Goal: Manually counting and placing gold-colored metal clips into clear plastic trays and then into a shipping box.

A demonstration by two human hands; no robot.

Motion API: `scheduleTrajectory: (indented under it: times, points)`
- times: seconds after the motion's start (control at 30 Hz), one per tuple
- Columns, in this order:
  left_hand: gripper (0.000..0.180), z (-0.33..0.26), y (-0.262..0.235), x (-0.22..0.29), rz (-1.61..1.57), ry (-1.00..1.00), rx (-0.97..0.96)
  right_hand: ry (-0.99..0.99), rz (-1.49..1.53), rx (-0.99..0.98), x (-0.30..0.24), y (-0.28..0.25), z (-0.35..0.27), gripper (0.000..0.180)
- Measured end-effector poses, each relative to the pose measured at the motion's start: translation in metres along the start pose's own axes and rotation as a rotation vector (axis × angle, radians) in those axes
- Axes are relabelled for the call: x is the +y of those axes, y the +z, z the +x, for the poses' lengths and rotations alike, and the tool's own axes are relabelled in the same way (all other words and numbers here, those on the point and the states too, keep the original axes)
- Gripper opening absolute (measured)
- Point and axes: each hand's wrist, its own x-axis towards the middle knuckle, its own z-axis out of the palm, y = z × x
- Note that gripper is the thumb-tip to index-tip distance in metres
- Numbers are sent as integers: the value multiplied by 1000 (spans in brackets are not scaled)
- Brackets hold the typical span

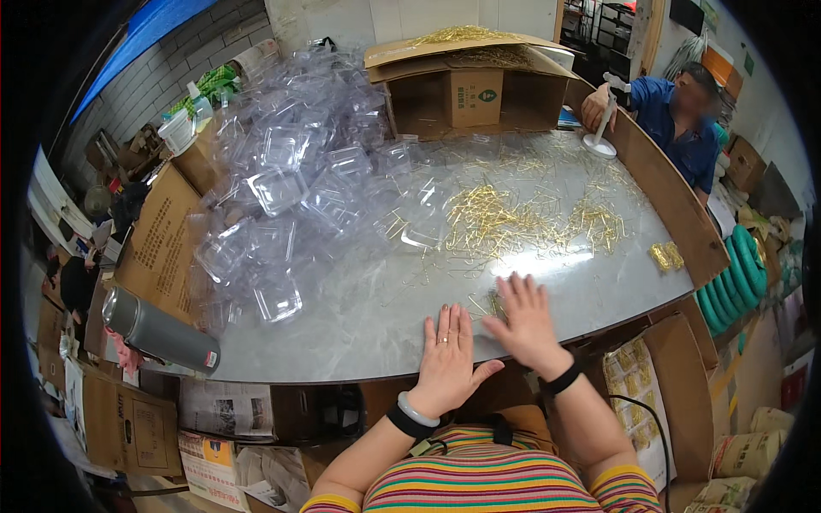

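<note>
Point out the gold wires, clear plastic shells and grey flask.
Gold wires (486, 219): head view, middle of the biggest tabletop pile.
Clear plastic shells (280, 190): head view, middle of the heap.
Grey flask (162, 332): head view, its side.

Both hands (449, 355) (527, 327) are near golden wire hooks (486, 224).

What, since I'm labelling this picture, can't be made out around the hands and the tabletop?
Under the left hand, head view: hidden by its downturned palm.
Under the right hand, head view: hidden by the hand itself.
Number of gold wire pieces, head view: too thin and tangled to count.
Clear plastic packaging low in the pile, head view: covered by what lies above.
Rest of the striped top, head view: cut off by the lower edge.
</note>
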Motion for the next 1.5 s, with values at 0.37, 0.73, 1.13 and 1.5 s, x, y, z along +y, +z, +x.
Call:
scheduleTrajectory:
  times: [0.37, 0.73, 1.13, 1.5]
  points:
    - [70, -25, -43, -48, -172, -13, -53, 199, 164, 157, 50, -19, -10, 54]
    - [70, -6, -24, -40, -147, 4, 29, -307, 56, -84, -22, -2, 11, 57]
    - [69, -7, -20, -40, -59, 55, 25, -536, 399, -151, -14, -2, 18, 43]
    - [70, -5, -22, -44, -65, 22, -25, -246, 201, -137, -20, -22, 8, 34]
